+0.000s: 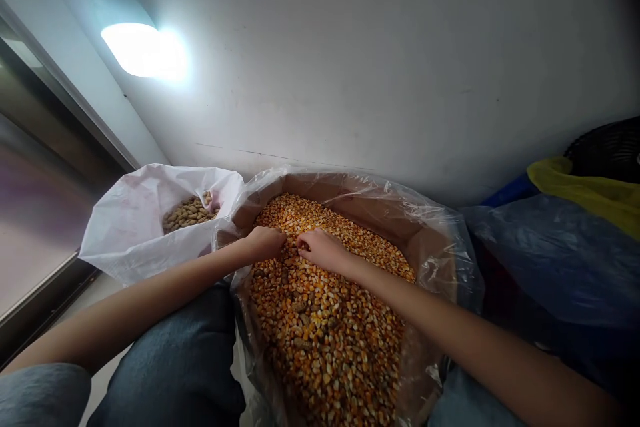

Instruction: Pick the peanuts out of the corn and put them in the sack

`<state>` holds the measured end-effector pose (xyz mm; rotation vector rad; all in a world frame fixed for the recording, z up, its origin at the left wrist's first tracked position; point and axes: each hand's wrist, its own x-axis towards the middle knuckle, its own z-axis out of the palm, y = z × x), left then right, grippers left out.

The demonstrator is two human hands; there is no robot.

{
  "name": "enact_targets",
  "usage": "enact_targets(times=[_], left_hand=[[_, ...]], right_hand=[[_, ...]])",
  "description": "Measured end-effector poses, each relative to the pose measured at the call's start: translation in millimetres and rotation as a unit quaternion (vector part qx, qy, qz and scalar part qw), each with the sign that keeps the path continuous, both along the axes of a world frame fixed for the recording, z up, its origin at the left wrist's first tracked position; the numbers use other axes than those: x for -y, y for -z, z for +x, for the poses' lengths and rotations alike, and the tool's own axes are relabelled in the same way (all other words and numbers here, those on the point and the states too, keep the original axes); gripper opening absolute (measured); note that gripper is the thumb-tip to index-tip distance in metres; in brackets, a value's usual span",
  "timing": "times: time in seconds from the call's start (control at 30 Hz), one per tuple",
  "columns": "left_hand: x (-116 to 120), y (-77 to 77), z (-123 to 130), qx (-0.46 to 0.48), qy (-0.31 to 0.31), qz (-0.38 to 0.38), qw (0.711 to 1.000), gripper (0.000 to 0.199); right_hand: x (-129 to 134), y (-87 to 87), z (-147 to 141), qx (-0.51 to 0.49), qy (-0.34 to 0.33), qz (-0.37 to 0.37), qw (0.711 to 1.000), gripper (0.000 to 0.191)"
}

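Orange and yellow corn kernels (345,340) fill a brown box (425,237) lined with clear plastic (463,260). A few brownish, shell-like pieces (300,307) lie among the kernels. My left hand (265,243) is over the far part of the corn, fingers curled and pressed together at its surface. Close to its right, my right hand (325,250) has its fingers bent in a pinch over the kernels. Whatever either hand may hold is too small or hidden to name.
On the left, a white bag (127,247) holds peanuts in their shells (190,213). A bright lamp (130,47) hangs by the white wall (350,67). At right are translucent plastic (555,253), a yellow cloth-like item (590,187) and a dark fan-like grille (610,147).
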<state>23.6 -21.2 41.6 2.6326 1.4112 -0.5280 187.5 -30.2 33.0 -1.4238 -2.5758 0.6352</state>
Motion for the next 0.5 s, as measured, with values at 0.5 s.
enact_targets(times=[0.5], left_hand=[[-0.7,0.3,-16.0,0.197,-0.077,-0.105,0.972,0.023]], right_hand=[[14.0,-24.9,54.4,-0.501,0.187,-0.546,0.645,0.033]])
